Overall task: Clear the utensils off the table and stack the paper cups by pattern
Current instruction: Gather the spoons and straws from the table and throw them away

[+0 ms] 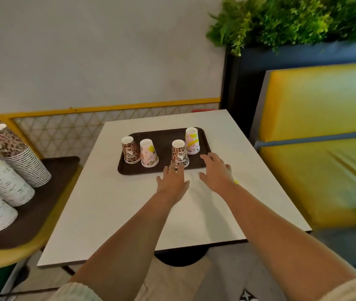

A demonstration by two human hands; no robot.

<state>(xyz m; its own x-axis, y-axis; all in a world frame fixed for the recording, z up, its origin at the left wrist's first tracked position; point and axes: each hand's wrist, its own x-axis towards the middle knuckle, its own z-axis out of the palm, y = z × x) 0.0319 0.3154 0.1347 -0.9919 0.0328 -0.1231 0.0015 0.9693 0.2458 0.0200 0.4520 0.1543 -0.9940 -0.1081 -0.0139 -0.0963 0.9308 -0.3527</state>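
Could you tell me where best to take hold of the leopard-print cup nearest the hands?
Probably grip the leopard-print cup around its narrow upper wall, coming from above: it stands upside down on the tray, base upward, and the pink cup stands close behind on its right.

Both bare forearms stretch forward side by side (pale sleeves pushed back near the elbows). The left hand (172, 181) lies palm down, fingers straight and a little spread. The right hand (216, 170), just beside it, is flat too, fingers relaxed, holding nothing.
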